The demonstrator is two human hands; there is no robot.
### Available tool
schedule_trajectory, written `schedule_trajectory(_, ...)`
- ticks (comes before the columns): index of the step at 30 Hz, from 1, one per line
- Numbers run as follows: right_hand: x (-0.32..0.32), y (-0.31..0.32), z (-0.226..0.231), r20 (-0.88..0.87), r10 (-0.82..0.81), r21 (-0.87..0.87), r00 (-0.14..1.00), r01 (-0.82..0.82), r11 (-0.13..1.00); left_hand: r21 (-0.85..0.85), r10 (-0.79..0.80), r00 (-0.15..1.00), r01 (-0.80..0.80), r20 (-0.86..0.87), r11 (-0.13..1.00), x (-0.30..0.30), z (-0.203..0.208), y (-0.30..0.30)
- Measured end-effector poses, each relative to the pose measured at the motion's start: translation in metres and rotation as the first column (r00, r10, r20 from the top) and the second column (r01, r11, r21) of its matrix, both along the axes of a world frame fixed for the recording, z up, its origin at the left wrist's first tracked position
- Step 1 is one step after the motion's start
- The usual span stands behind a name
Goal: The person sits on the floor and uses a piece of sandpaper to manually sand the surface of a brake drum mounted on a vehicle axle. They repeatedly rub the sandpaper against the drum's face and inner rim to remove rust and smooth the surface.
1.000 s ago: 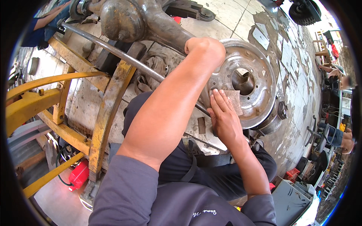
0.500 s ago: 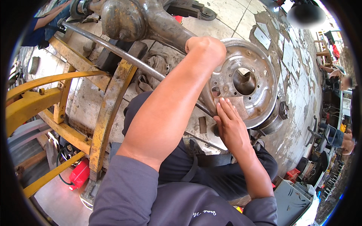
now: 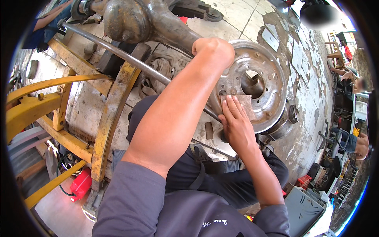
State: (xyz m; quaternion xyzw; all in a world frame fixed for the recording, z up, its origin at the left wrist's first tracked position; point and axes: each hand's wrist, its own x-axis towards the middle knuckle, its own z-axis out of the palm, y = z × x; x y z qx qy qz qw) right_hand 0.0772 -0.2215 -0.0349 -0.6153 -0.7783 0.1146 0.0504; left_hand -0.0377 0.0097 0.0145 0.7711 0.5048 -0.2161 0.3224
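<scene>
A round, bare-metal brake backing plate (image 3: 272,85) with a central hole sits at the end of a thick axle housing (image 3: 173,27). My right hand (image 3: 239,124) lies with outstretched fingers on a brown piece of sandpaper (image 3: 245,103), pressing it against the plate's lower left face. At the plate's upper left edge, where the axle tube meets it, my left hand (image 3: 215,51) is closed in a fist. Its fingertips are hidden, so what they grip cannot be made out.
A long metal rod (image 3: 118,51) slants beneath my left forearm. Yellow steel framework (image 3: 114,118) stands on the left, above a red tool (image 3: 81,183). Broken tiles (image 3: 270,39) lie beyond the plate. A grey metal box (image 3: 302,209) is at lower right.
My right hand and the sandpaper have slid up and slightly left across the plate, covering the small hole there. My left hand keeps its place at the plate's edge; the view has shifted slightly.
</scene>
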Motion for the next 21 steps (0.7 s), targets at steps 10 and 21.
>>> schedule_trajectory(10,-0.002,-0.001,0.010,-0.002,-0.014,-0.076,1.000,0.014,0.997,-0.003,-0.008,1.000,0.008,-0.014,1.000,0.001,0.003,-0.001)
schedule_trajectory(21,-0.007,0.002,0.005,-0.002,-0.023,-0.009,1.000,0.023,1.000,-0.015,-0.019,1.000,0.018,-0.019,1.000,0.001,0.000,-0.001)
